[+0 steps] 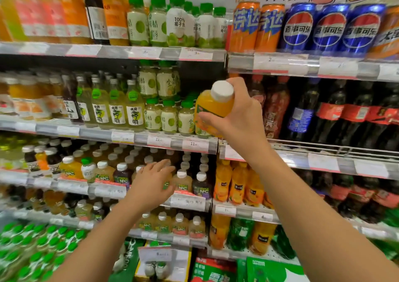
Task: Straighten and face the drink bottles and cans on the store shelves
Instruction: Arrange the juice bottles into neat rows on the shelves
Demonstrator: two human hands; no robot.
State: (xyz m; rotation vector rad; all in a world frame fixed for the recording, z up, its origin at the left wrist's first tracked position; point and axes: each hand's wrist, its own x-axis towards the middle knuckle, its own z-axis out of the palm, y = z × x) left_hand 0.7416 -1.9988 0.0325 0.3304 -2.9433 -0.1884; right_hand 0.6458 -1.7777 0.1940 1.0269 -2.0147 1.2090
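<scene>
Fingers (205, 117) of my right hand (239, 117) are wrapped around an orange juice bottle (212, 108) with a white cap (222, 91), gripping it at the shoulder and holding it tilted in the air in front of the second shelf (121, 133), just right of the pale green-capped bottles (168, 117) there. My left hand (152, 184) is lower and to the left, its fingers spread open and laid over the white-capped NFC juice bottles (181, 181) in the front row of the third shelf (185, 201); I cannot tell whether it grips any of them. Right of that hand stand orange drink bottles (237, 184). On the far top shelf (280, 65) at right stand orange cans (257, 27) beside blue cola cans (328, 29). Dark cola bottles (336, 113) fill the right section behind my raised hand.
</scene>
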